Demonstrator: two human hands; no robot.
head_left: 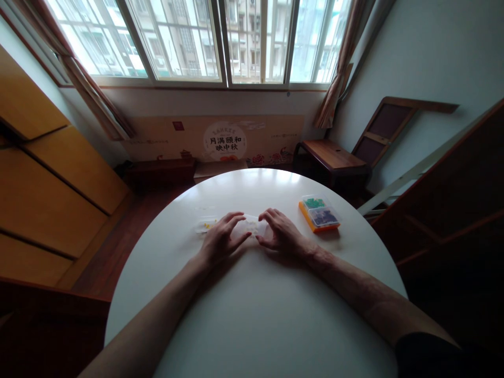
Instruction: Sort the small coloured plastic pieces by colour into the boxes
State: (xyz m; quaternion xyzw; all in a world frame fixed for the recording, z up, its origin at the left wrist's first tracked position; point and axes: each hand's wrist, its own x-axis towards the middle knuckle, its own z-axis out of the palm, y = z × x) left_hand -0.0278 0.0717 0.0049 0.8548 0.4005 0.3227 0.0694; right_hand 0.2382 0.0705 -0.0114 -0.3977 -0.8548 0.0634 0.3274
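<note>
My left hand (224,234) and my right hand (282,231) rest over the middle of a round white table (252,310). Both have thumb and fingers curved and apart, with nothing visibly gripped. Between them lies a pale, partly see-through flat thing (251,227) with small whitish bits on it; its kind is too faint to tell. A clear shallow container (202,227) with a few yellow bits sits just left of my left hand, which partly covers it. Right of my right hand stands an orange box (319,226) with clear compartments of green and dark bits.
Beyond the table is a brown wooden chair (333,155) at the right. A long printed panel (157,142) stands under the barred window (181,42). Yellow-brown cabinets (47,199) line the left side, and a dark wooden panel (452,210) leans at the right.
</note>
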